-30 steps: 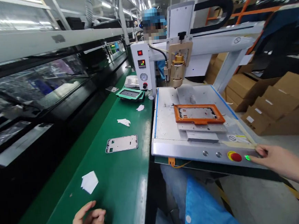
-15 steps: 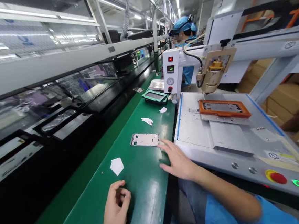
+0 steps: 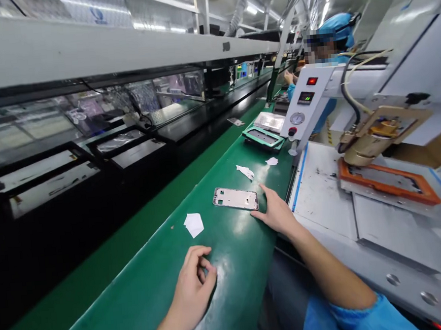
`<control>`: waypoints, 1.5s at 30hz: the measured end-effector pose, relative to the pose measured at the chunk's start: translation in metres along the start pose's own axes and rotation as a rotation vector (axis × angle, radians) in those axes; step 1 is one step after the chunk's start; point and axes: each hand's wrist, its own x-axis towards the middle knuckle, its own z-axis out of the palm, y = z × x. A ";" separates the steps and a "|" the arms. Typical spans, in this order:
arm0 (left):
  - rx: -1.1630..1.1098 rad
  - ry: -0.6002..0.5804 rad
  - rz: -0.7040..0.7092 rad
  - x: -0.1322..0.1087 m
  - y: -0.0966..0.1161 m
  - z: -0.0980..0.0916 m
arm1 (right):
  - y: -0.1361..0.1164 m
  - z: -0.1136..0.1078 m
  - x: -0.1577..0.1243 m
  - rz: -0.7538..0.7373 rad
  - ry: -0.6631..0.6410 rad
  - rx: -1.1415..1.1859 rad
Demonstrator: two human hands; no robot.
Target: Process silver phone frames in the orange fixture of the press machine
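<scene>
My right hand (image 3: 275, 212) lies flat and spread on the green surface (image 3: 228, 266), fingertips at the near right corner of the metal frame (image 3: 235, 198); whether they touch it or stop just short I cannot tell. The hand grasps nothing. The frame lies flat, its long axis running left to right across the belt and tilting slightly away on the left, so it presents its long near edge to me and its short right end to my right hand.

My left hand (image 3: 194, 284) rests nearer my body, fingers curled loosely toward the thumb, with nothing visible in it. The frame lies ahead of it and to the right, well apart, with a folded white paper (image 3: 193, 224) between them. The right hand is plainly the nearer of the two, with the frame just ahead and to its left.

Farther along the surface, beyond the frame, lie two smaller white scraps (image 3: 245, 171), then a green tray (image 3: 262, 138). To my right stands a machine with a grey bed (image 3: 323, 202), an orange fixture (image 3: 388, 185) on it and a brass-coloured head (image 3: 378, 137) hanging over the fixture's near left corner. A co-worker in a blue cap (image 3: 337, 23) works at the far end of the line.
</scene>
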 end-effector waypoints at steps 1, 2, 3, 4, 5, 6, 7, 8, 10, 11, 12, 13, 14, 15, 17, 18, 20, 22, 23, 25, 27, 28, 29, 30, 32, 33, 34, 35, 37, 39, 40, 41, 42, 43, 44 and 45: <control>0.004 -0.004 -0.003 0.000 0.002 0.000 | 0.000 0.004 0.001 -0.002 -0.001 -0.005; 0.009 -0.007 -0.004 0.000 0.003 0.000 | -0.001 0.007 0.004 -0.005 -0.013 -0.007; 0.013 -0.006 -0.005 0.001 0.004 0.000 | -0.001 0.010 0.008 -0.013 -0.029 -0.002; 0.017 -0.003 -0.004 0.001 0.005 0.000 | -0.002 0.012 0.012 -0.027 -0.043 0.012; 0.021 -0.001 -0.003 0.001 0.006 0.000 | -0.002 0.015 0.016 -0.041 -0.051 0.035; 0.024 -0.001 -0.004 0.001 0.007 0.000 | -0.003 0.017 0.018 -0.052 -0.052 0.065; 0.028 -0.002 -0.008 0.001 0.007 0.000 | -0.004 0.019 0.018 -0.060 -0.044 0.098; 0.031 -0.001 -0.011 0.001 0.007 0.000 | -0.006 0.021 0.017 -0.064 -0.021 0.130; 0.035 0.001 -0.018 0.001 0.007 0.000 | -0.011 0.025 0.007 -0.068 0.081 0.175; 0.036 0.000 -0.022 0.001 0.007 0.000 | -0.014 0.027 0.000 -0.080 0.149 0.190; 0.035 0.000 -0.024 0.000 0.008 0.000 | -0.018 0.028 -0.007 -0.102 0.213 0.203; 0.034 0.000 -0.026 0.000 0.009 0.000 | -0.021 0.029 -0.014 -0.130 0.269 0.211; 0.031 -0.001 -0.027 0.000 0.009 0.000 | -0.024 0.030 -0.020 -0.160 0.310 0.217; 0.028 0.001 -0.025 0.000 0.010 -0.001 | -0.026 0.031 -0.025 -0.189 0.336 0.221; 0.025 0.008 -0.018 0.001 0.011 -0.001 | -0.029 0.031 -0.031 -0.224 0.355 0.222; 0.026 0.012 -0.014 0.001 0.011 -0.001 | -0.030 0.031 -0.032 -0.231 0.353 0.226; 0.028 0.016 -0.011 0.002 0.011 0.000 | -0.030 0.031 -0.031 -0.236 0.335 0.243; 0.029 0.016 -0.010 0.002 0.010 0.000 | -0.029 0.030 -0.030 -0.232 0.319 0.257; 0.029 0.014 -0.009 0.001 0.009 0.000 | -0.029 0.030 -0.029 -0.227 0.312 0.257; 0.027 0.010 -0.007 0.001 0.009 0.000 | -0.029 0.031 -0.028 -0.212 0.299 0.245; 0.024 0.013 -0.006 0.001 0.010 0.001 | -0.029 0.031 -0.029 -0.184 0.276 0.225; 0.021 0.015 -0.005 0.001 0.010 0.001 | -0.029 0.032 -0.029 -0.169 0.265 0.215; 0.017 0.017 -0.001 0.000 0.010 0.001 | -0.029 0.032 -0.029 -0.157 0.255 0.204; 0.014 0.016 0.001 0.000 0.010 0.001 | -0.029 0.032 -0.029 -0.149 0.248 0.196; 0.010 0.012 0.008 -0.001 0.010 0.000 | -0.030 0.031 -0.028 -0.145 0.234 0.179; 0.011 0.008 0.009 -0.001 0.009 0.000 | -0.031 0.030 -0.027 -0.144 0.224 0.167; 0.013 0.003 0.009 -0.002 0.008 0.000 | -0.032 0.030 -0.025 -0.138 0.208 0.152; 0.018 -0.003 0.007 -0.002 0.008 0.000 | -0.033 0.029 -0.024 -0.130 0.186 0.133; 0.031 -0.014 0.001 -0.003 0.006 -0.001 | -0.034 0.028 -0.021 -0.109 0.139 0.094; 0.043 -0.018 -0.007 -0.003 0.006 -0.001 | -0.036 0.028 -0.019 -0.092 0.107 0.074; 0.047 -0.015 -0.011 -0.003 0.005 -0.002 | -0.036 0.028 -0.019 -0.082 0.105 0.072; 0.049 -0.013 -0.013 -0.003 0.005 -0.002 | -0.036 0.028 -0.019 -0.068 0.110 0.072; 0.049 -0.011 -0.014 -0.003 0.005 -0.002 | -0.036 0.029 -0.020 -0.051 0.119 0.073; 0.049 -0.010 -0.015 -0.003 0.006 -0.002 | -0.036 0.029 -0.020 -0.033 0.127 0.072; 0.047 -0.010 -0.017 -0.003 0.006 -0.002 | -0.035 0.029 -0.020 -0.019 0.131 0.071; 0.044 -0.009 -0.018 -0.002 0.006 -0.001 | -0.035 0.029 -0.018 -0.012 0.129 0.070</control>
